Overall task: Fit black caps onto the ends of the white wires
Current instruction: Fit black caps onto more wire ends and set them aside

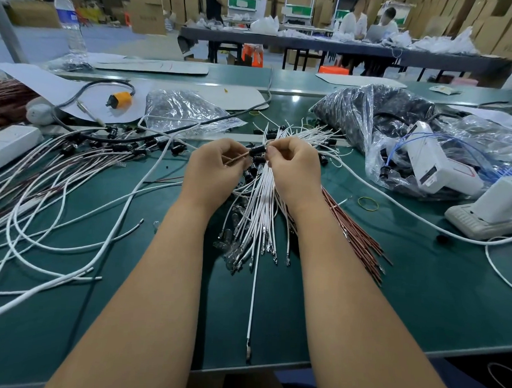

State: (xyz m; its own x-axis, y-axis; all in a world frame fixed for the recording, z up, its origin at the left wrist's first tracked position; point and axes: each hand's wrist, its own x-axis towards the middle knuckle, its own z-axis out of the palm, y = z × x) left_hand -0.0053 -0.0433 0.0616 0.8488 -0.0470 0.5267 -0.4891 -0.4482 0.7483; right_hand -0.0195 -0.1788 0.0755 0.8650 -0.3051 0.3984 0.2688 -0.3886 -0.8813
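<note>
Black cap (257, 150): pinched between the fingertips of the right hand (291, 166) and met by the left hand (218, 163), held above the green table (420, 303). Left hand pinches a thin brownish wire (237, 158) entering the cap; a white one is not discernible in the grip. Step, as judged: seating the cap. Next move calls for a straight, aligned push. Below: white wires (260, 211), fanned out; brown wires (355, 236) beside them; bag of black parts (358, 116) beyond.

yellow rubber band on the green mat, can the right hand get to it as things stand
Probably yes, once freed: the yellow rubber band lies bare on the mat, nothing over it, but the right hand is pinching a black cap.
</note>
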